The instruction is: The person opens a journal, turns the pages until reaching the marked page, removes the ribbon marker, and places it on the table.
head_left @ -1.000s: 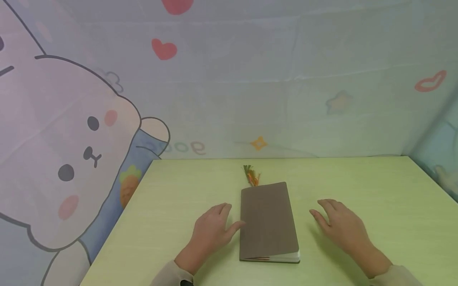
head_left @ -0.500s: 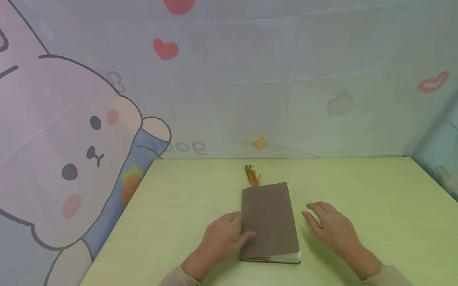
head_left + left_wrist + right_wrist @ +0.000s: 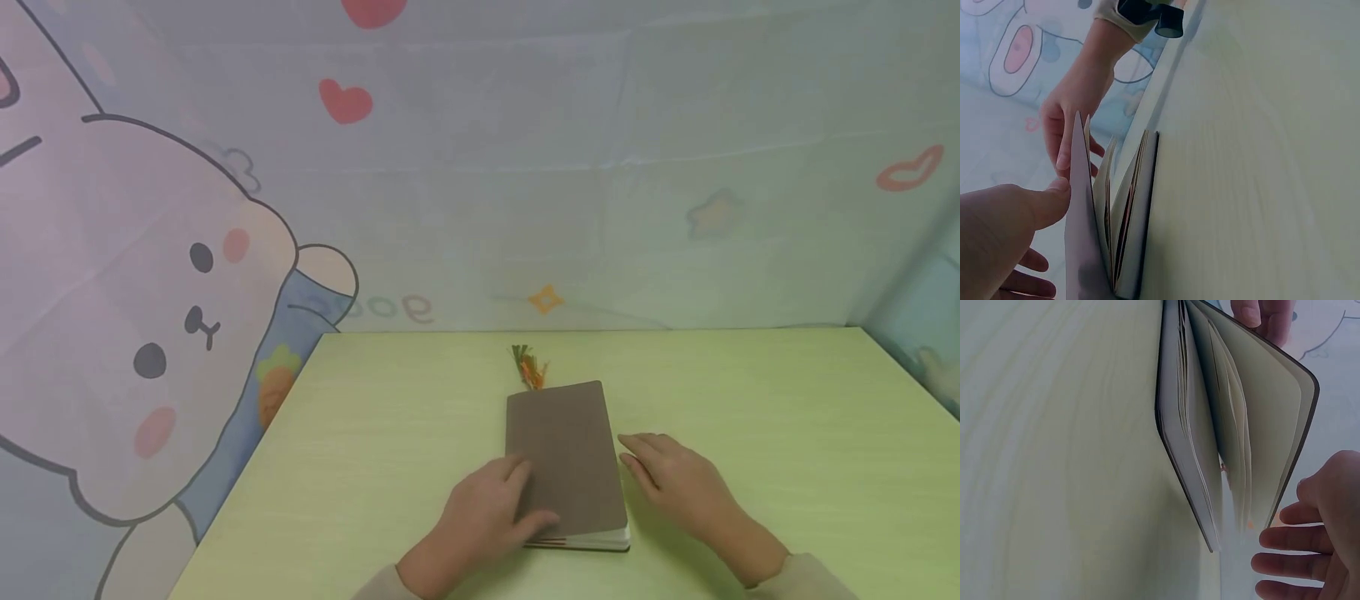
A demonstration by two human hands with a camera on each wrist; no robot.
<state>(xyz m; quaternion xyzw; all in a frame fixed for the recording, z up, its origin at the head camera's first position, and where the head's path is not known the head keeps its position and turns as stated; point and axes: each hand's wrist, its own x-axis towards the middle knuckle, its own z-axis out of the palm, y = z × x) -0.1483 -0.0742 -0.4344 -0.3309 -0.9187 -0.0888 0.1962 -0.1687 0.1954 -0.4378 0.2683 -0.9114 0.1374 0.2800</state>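
Note:
A notebook [image 3: 573,467] with a plain brown cover lies on the table, with its cover and pages standing partly apart. My left hand [image 3: 483,517] is over its lower left part, fingers relaxed and thumb over the cover. The left wrist view shows that thumb right at the raised cover [image 3: 1082,237]. Just off the right edge of the notebook is my right hand [image 3: 682,483], its fingers loosely extended toward it. In the right wrist view, the fingers of the right hand [image 3: 1329,531] are close to the cover's edge, and pale pages [image 3: 1235,425] fan out inside.
A green and orange tassel [image 3: 531,371] sticks out past the notebook's far end. The light green table [image 3: 787,383] ends at a hanging cloth [image 3: 480,208] printed with hearts, stars and a large cartoon bunny [image 3: 180,333].
My left hand has moved right and slightly nearer, from beside the notebook to over its cover. My right hand has come left to the notebook's right edge. The notebook stays in place.

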